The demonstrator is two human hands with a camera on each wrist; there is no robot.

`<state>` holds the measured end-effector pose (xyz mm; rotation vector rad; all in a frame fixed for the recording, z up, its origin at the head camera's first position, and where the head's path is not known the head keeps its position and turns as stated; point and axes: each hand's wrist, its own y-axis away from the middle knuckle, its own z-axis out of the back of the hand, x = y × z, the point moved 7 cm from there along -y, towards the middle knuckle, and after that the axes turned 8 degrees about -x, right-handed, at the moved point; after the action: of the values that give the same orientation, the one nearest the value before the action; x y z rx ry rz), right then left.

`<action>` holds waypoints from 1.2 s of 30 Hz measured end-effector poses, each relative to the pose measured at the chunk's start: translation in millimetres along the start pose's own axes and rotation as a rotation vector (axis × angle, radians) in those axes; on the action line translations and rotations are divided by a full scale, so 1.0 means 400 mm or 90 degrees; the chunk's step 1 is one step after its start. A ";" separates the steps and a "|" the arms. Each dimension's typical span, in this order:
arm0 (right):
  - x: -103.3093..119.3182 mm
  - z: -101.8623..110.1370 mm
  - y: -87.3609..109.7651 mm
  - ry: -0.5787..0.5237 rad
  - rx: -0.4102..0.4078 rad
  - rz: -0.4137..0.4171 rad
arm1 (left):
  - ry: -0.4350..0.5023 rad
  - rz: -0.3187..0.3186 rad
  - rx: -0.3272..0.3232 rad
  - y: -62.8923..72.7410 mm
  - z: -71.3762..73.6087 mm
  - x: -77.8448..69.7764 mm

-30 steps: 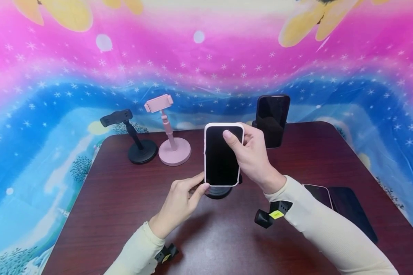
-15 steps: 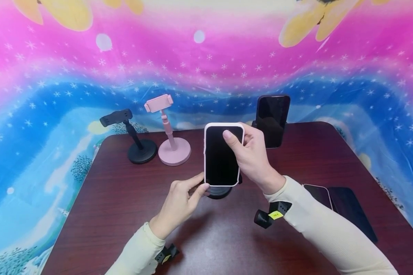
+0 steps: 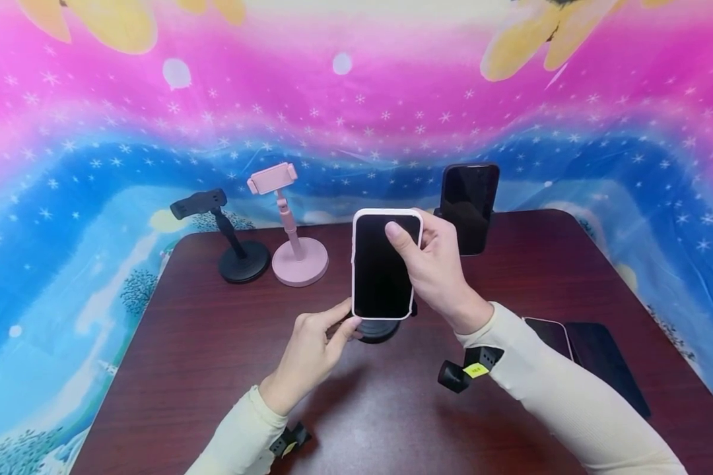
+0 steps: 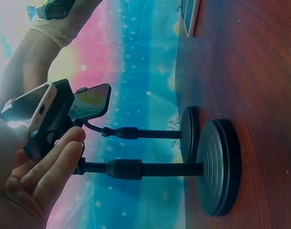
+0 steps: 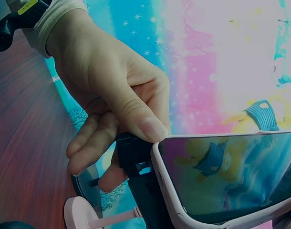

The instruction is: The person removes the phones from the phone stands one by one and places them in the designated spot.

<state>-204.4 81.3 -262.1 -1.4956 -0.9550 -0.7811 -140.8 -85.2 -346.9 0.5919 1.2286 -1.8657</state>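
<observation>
A phone in a pale case [image 3: 380, 277] stands upright at the middle of the table, its dark screen facing me. Behind it the black clamp [image 5: 148, 202] of a phone stand [image 4: 171, 169] holds it, and the round base [image 3: 375, 331] shows just under the phone. My right hand [image 3: 442, 274] grips the phone's upper right side, thumb on the screen and fingers hidden behind. At the lower left corner my left hand [image 3: 309, 353] pinches the clamp, with its thumb [image 5: 148, 129] at the phone's corner and its fingers [image 4: 59, 164] behind and below.
A pink phone stand [image 3: 300, 262] and another black one [image 3: 245, 262] stand at the back left. Behind my right hand, a dark phone [image 3: 471, 198] is mounted upright. Another phone [image 3: 551, 336] and a dark flat slab [image 3: 612, 369] lie near my right forearm. A patterned cloth [image 3: 333, 125] hangs behind the table.
The phone's top edge sits slightly higher in the head view, which has itself shifted a little. Both hands keep the same holds throughout.
</observation>
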 end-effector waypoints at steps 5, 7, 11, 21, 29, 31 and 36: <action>0.005 -0.001 0.000 0.000 -0.004 -0.003 | -0.003 0.007 0.001 0.000 -0.002 0.001; 0.006 0.000 0.000 0.003 -0.002 0.000 | -0.005 0.009 0.001 0.000 -0.003 0.002; 0.010 0.002 0.001 0.008 0.000 0.010 | -0.008 0.009 -0.003 -0.001 -0.004 0.002; 0.017 0.004 -0.002 0.003 -0.004 0.019 | -0.005 -0.006 -0.017 -0.002 -0.006 -0.004; 0.018 0.010 -0.003 -0.003 -0.016 0.017 | 0.023 -0.003 -0.020 -0.002 -0.011 -0.003; 0.018 0.011 -0.003 -0.006 -0.017 0.018 | 0.029 -0.001 -0.021 -0.003 -0.013 -0.003; 0.019 0.012 -0.004 -0.010 -0.021 0.020 | 0.038 0.004 -0.024 -0.004 -0.016 -0.001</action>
<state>-202.6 87.3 -255.4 -1.5445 -0.9319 -0.7669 -142.2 -78.9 -348.2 0.6333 1.2961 -1.8274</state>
